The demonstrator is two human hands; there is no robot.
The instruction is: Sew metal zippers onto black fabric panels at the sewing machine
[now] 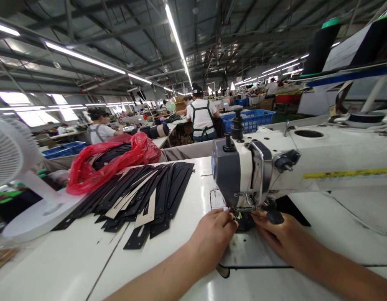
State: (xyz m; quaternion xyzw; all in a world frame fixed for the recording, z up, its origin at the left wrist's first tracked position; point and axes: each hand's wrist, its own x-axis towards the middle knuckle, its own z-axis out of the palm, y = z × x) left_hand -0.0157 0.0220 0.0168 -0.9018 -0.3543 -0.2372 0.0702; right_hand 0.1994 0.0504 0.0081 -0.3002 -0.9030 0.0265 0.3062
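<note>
Both my hands rest on the bed of a white sewing machine (306,159), right under its grey needle head (226,171). My left hand (212,238) has its fingers curled and pinched at the needle area. My right hand (281,238) lies beside it with fingers pressed on a small black piece (246,221) under the presser foot. What the left fingers pinch is too small to make out. A fanned pile of flat black strips (143,192) lies on the white table (87,259) to my left.
A red plastic bag (112,161) of dark goods sits behind the strips. A white desk fan (11,167) stands at the far left. Workers in aprons (201,115) sit at benches beyond, with blue crates (250,119). Thread cones (322,46) stand at upper right.
</note>
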